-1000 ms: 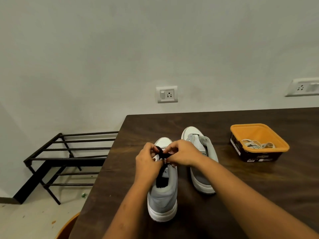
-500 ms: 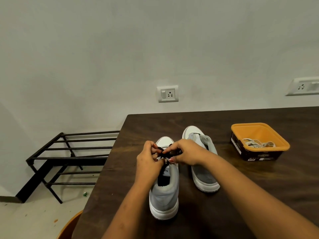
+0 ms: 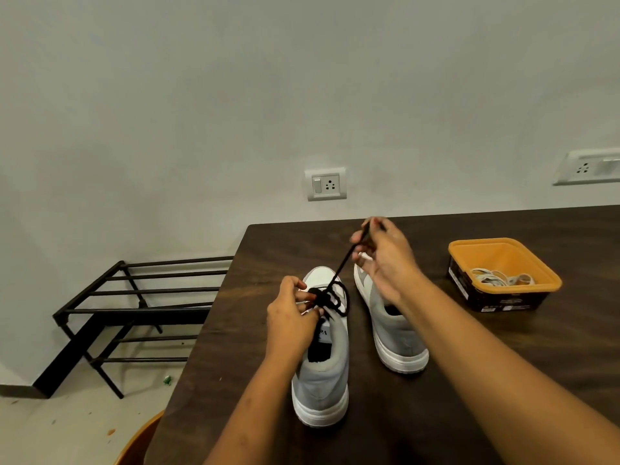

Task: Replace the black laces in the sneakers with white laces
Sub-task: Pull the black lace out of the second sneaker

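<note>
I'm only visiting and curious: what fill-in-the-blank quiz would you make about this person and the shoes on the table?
The right hand pinches a lace coloured ____.
The left hand holds that lace's loops on the sneaker to the person's ____.
The tub holding the white laces is ____.
The number of sneakers on the table is ____.
Missing words: black; left; orange; two.
</note>
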Demonstrator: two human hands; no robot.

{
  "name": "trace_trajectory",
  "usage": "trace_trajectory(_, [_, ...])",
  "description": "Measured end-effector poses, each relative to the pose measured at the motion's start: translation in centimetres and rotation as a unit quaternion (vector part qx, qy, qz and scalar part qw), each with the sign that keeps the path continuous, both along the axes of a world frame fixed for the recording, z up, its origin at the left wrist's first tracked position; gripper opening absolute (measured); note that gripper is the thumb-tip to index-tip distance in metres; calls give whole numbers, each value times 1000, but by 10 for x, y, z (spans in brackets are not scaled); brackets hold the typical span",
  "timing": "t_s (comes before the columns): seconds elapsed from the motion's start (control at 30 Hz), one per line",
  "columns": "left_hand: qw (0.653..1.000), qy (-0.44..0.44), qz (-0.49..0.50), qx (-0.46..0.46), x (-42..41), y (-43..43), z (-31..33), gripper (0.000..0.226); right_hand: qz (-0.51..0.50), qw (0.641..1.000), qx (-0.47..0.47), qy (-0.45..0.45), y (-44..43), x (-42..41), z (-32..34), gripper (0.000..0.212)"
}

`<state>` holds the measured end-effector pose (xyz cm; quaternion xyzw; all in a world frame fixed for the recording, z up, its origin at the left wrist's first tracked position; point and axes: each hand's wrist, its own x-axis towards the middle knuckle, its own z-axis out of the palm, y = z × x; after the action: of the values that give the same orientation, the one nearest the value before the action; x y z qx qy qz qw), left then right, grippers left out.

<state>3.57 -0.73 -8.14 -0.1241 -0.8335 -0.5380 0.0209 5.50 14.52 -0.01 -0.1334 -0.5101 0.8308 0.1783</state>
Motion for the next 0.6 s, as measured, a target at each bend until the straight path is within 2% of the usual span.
trace_trajectory(0.07, [1000,6,7,-13,1,1,0,38,-4,997,-64,34,7,3,9,29])
trace_trajectory(0.13, [1000,8,16,-23,1,2,1,34,22,998,-45,34,9,5,10,28])
trace_trajectory(0.2, [999,4,23,-30,0,1,0,30,61,996,69,-5,7,6,4,27])
trace_trajectory(0.23, [999,4,24,-37,0,2,0,28,80,979,185,-40,5,6,-2,27])
trace_trajectory(0.27, [999,6,25,-45,0,2,-1,27,92,934,337,-78,5,4,-10,26])
trace_trajectory(0.3, [998,9,28,-54,0,2,-3,26,106,862,485,-105,3,2,-18,22])
trace_trajectory(0.33, [998,14,29,-61,0,2,-3,25,128,785,594,-120,0,1,-27,19])
trace_trajectory(0.4, [997,23,30,-74,-1,3,-4,26,166,660,716,-154,-6,3,-38,29])
trace_trajectory(0.43, [996,27,31,-78,-2,3,-3,27,172,616,750,-170,-10,4,-41,33])
trace_trajectory(0.47, [996,29,32,-81,-2,3,-3,27,169,586,772,-179,-12,5,-42,34])
trace_trajectory(0.5, [996,28,33,-84,-3,3,-3,28,163,574,782,-179,-13,5,-42,34])
trace_trajectory(0.6, [995,20,29,-90,-4,3,-3,29,146,595,773,-163,-10,4,-34,25])
